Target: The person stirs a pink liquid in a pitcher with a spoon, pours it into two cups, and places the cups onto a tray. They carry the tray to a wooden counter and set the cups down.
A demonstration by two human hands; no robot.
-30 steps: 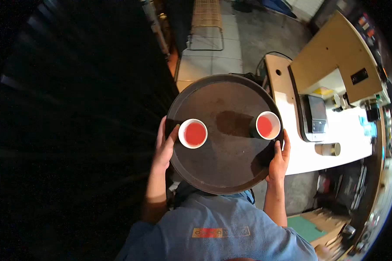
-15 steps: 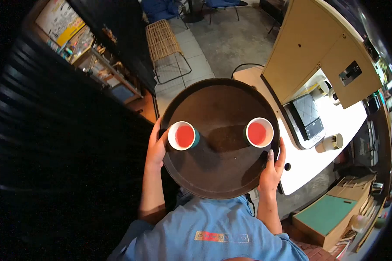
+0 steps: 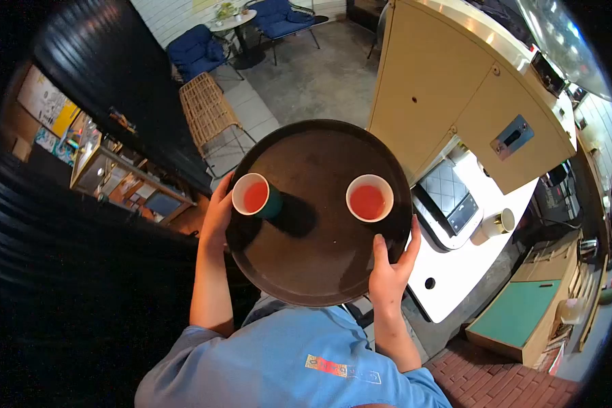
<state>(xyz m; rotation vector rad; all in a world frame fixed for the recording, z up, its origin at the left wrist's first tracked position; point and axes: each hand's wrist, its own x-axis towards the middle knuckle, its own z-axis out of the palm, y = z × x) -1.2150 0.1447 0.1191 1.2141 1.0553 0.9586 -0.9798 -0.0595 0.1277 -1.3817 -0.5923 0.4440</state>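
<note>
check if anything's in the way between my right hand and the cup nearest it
Nothing visible is in the way: between the thumb of your right hand and that cup there is only a short stretch of bare tray.

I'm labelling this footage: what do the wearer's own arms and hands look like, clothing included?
The left hand and right hand are bare, with no gloves, rings or watch visible. The forearms are uncovered below short, loose blue fabric sleeves. The matching blue shirt has a small multicoloured printed strip across the chest.
</note>
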